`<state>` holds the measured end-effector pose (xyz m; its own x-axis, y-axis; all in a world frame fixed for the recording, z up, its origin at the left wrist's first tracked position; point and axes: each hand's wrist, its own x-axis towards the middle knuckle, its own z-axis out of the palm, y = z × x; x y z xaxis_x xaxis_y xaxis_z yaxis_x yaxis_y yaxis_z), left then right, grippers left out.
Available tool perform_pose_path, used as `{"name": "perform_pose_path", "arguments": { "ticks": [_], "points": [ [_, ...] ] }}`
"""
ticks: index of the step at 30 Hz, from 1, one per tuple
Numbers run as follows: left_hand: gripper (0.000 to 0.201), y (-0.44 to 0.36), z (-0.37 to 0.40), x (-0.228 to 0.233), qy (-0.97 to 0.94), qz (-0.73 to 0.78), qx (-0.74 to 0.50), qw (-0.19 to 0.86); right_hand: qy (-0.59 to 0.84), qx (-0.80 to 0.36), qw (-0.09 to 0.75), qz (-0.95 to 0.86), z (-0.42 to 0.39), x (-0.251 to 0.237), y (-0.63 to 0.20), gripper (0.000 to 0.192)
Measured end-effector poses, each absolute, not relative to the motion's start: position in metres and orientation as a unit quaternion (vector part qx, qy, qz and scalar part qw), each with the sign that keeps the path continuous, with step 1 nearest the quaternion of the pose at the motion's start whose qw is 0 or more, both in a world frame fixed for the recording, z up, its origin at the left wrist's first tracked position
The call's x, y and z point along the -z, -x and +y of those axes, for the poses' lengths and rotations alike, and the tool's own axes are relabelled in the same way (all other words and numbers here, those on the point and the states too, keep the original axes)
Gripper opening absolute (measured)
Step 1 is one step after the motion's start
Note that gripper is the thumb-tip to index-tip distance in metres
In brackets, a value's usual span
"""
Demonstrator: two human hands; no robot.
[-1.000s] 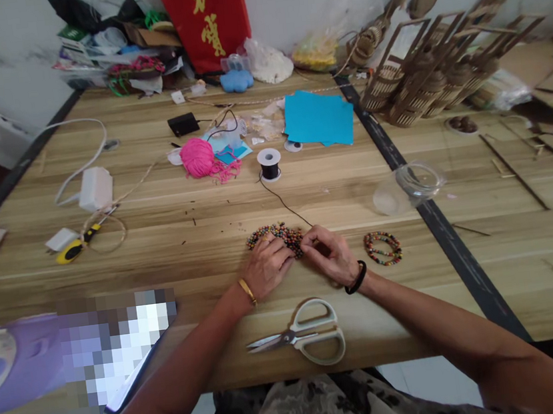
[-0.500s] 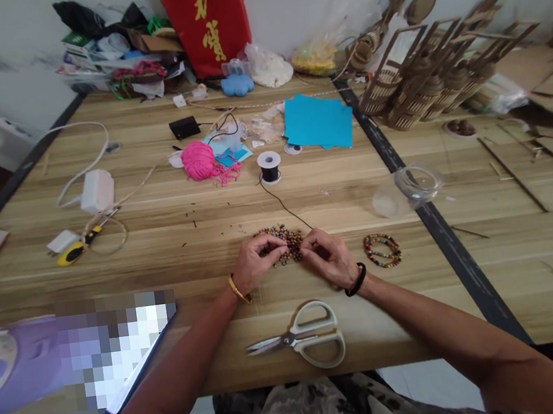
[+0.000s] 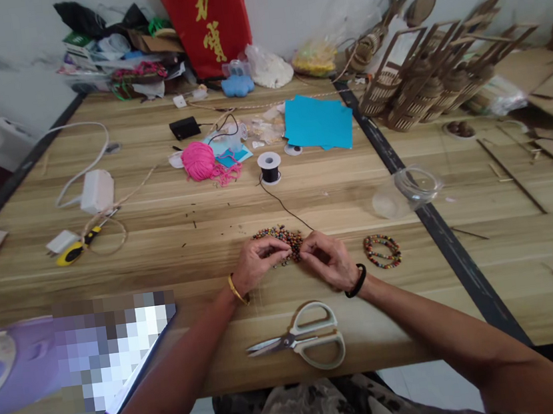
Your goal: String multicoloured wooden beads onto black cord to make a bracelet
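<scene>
Over a loose pile of small multicoloured beads (image 3: 285, 235), my two hands face each other with fingertips almost meeting. My left hand (image 3: 258, 263) is closed in a pinch; whatever sits between thumb and forefinger is too small to make out. My right hand (image 3: 331, 259) also pinches, and black cord (image 3: 283, 205) runs into it from a white-flanged spool (image 3: 270, 169) farther back. To the right of that hand lies a strung bead bracelet (image 3: 382, 251), coiled in loops. Scissors with pale handles (image 3: 297, 339) rest slightly apart on the near side of my hands.
A pink yarn ball (image 3: 199, 161) and blue sheets (image 3: 319, 121) lie behind the spool. A clear plastic container (image 3: 408, 191) stands right, near a dark strip in the tabletop. A yellow-black screwdriver (image 3: 80, 247) and a blurred-out phone (image 3: 134, 359) are left. Brown lantern-like pieces (image 3: 422, 81) fill the back right.
My left fingertips have shifted slightly right, towards the right hand's fingertips. Both hands keep their pinch over the beads, and the other things stay in place.
</scene>
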<state>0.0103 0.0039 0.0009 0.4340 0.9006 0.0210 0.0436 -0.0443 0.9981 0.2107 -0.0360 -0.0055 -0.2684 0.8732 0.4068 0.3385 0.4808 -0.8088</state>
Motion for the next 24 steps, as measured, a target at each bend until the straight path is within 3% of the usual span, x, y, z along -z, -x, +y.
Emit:
{"name": "perform_pose_path", "arguments": {
  "ticks": [24],
  "points": [
    [0.018,-0.0112,0.0033,-0.0009,-0.659,0.356,-0.366,0.553,0.406,-0.307,0.436,-0.742,-0.0363,0.0038,-0.2094,0.012]
  ]
}}
